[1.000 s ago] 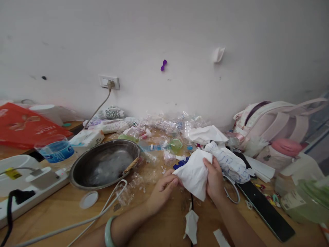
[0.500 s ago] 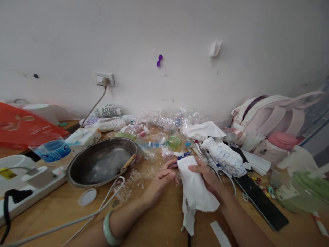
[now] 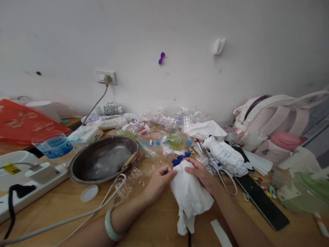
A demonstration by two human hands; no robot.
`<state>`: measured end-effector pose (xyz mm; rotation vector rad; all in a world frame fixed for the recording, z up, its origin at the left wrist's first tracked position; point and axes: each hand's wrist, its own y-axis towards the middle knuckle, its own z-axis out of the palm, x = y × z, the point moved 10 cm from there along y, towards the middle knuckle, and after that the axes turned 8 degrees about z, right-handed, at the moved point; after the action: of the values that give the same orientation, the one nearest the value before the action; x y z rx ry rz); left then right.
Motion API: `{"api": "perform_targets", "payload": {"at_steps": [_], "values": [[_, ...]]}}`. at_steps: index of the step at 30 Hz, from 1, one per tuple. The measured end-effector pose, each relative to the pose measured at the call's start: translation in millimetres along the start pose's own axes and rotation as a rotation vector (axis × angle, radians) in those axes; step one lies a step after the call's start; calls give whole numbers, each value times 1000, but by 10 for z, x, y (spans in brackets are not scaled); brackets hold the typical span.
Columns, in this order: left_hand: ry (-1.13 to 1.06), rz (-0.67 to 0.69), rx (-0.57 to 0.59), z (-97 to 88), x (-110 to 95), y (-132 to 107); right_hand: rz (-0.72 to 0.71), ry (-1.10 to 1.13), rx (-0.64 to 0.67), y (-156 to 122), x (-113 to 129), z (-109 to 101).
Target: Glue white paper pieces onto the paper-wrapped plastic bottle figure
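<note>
A white paper tissue (image 3: 191, 195) with ragged lower ends hangs over the front of the table. My right hand (image 3: 202, 173) grips its upper right part, thumb on the near face. At the upper left edge, my left hand (image 3: 161, 178) pinches the tissue between thumb and curled fingers. Just beyond the hands lies a dark blue jagged-edged piece (image 3: 181, 157), partly hidden by the tissue. Scissors (image 3: 226, 178) with pale handles rest to the right of my right hand. A pale paper strip (image 3: 220, 233) lies near the front edge.
A dark metal basin (image 3: 102, 159) sits left, with a white cable (image 3: 84, 219) and power strip (image 3: 33, 192) before it. Clear plastic litter lines the wall. At right are a phone-like black slab (image 3: 262, 202), a green-lidded cup (image 3: 305, 192) and a pink backpack (image 3: 277, 113).
My left hand has closed from loosely spread fingers into a pinch on the tissue's edge. The tissue has shifted slightly left and spread wider, uncovering more of the blue piece.
</note>
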<state>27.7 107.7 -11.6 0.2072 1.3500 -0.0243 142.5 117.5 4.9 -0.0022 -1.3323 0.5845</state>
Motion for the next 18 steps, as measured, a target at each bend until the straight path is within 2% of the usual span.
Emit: {"api": "perform_targets", "payload": {"at_steps": [6,10,14,18], "values": [[83,50,-19,2,-52,7,-6,-129,-19,15,-38,11],[-56,78,-83,-15,-86,15,33,-146,-14,23,-117,16],[-205,50,-119,-18,-72,-11,-23,-130,-60,13,-50,-10],[-326,-44,-208,-64,14,-80,-106,-90,-127,0,48,-61]]}}
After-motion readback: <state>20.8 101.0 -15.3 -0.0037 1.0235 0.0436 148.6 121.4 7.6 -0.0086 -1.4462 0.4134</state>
